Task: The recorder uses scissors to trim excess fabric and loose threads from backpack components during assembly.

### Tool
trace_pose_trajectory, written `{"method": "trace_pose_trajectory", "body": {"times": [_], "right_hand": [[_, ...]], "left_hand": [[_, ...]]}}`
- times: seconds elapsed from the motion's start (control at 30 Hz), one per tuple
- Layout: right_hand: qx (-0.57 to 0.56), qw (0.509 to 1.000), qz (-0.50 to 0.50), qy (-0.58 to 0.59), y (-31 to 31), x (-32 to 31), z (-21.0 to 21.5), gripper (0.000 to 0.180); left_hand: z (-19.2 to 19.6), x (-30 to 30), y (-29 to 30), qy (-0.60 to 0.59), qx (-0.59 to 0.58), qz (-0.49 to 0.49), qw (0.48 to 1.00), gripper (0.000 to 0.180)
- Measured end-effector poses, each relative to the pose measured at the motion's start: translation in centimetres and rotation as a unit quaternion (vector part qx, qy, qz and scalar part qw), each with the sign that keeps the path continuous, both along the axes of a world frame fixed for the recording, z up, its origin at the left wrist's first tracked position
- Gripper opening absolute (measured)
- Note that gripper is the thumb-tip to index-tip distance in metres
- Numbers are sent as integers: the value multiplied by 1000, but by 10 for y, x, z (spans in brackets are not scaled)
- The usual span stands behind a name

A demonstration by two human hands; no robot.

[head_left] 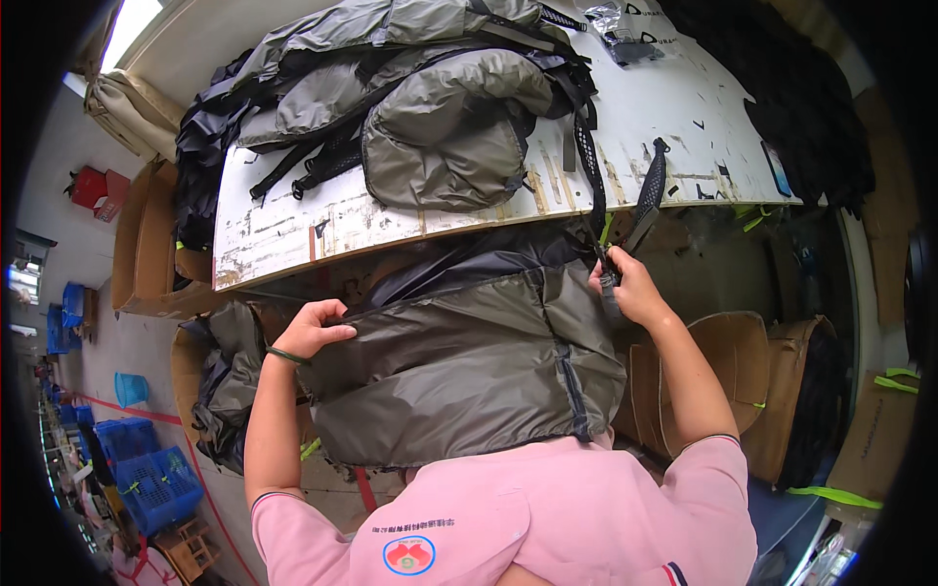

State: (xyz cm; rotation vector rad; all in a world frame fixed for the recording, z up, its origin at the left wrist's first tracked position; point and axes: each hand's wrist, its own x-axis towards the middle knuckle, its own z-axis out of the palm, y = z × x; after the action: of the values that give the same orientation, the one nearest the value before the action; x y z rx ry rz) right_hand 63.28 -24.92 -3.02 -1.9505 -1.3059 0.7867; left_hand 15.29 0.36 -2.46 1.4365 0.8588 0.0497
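Both forearms [271, 420] reach forward. The left hand [317, 330] turns inward, thumb opposing its bent fingers; the right hand [630, 285] (slightly farther forward) seems pinched, fingertips partly hidden.

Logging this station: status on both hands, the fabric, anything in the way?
Left hand pinching grey fabric by upper edge. Right hand gripping dark straps. Fabric spread below table edge. Nothing covering either hand; pile sits on table.

The worn white tabletop [689, 112] was marked by brownish stains. Its left part was covered by grey-green bags [445, 137], its right end by black fabric [811, 88]. A plastic packet [625, 47] was set between them, and a black mesh strap [585, 151] was draped over the near edge.
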Motion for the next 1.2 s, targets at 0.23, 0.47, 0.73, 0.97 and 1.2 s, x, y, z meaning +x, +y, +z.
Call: {"method": "trace_pose_trajectory", "body": {"times": [0.23,0.47,0.73,0.97,1.2], "right_hand": [[54,992,54,98,46,-41,-18,35],[21,995,100,14,46,-28,-9,26],[47,942,225,-244,68,-62,60,52],[78,864,430,-252,127,-137,61,61],[21,839,501,-211,148,-165,61,60]], "left_hand": [[16,-6,-17,-47,-76,25,996,22],[28,-18,-36,-13,-64,-8,998,20],[25,4,-44,-22,58,-66,996,26],[32,-2,-57,-57,227,-44,971,24],[37,-4,-66,-61,249,-16,966,22]]}}
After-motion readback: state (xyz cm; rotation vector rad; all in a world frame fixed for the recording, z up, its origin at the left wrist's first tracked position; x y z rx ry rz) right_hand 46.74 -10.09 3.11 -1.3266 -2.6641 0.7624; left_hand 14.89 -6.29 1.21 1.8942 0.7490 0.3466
